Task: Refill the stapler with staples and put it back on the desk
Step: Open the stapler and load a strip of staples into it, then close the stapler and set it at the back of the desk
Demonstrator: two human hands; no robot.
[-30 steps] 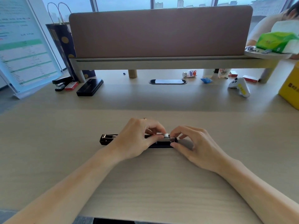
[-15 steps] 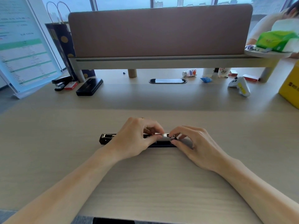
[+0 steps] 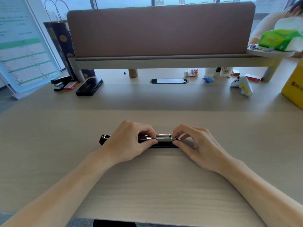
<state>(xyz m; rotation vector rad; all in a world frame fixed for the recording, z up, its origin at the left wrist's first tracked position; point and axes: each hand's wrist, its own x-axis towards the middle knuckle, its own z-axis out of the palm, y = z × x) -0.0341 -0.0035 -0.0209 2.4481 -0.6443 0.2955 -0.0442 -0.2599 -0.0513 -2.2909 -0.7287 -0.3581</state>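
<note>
A black stapler lies flat and opened out lengthwise on the wooden desk, its silver staple channel showing between my hands. My left hand covers the stapler's middle and pinches the channel's left part with thumb and fingers. My right hand pinches the channel's right end with thumb and forefinger. Whether staples sit in the channel is too small to tell.
Back left stand a second black stapler, a red box and a black case. A white game controller and a yellow box are back right. A pink divider crosses the back. Another person sits beyond.
Both hands stay on the stapler. More of the silver channel shows between the fingers now than a second ago.
</note>
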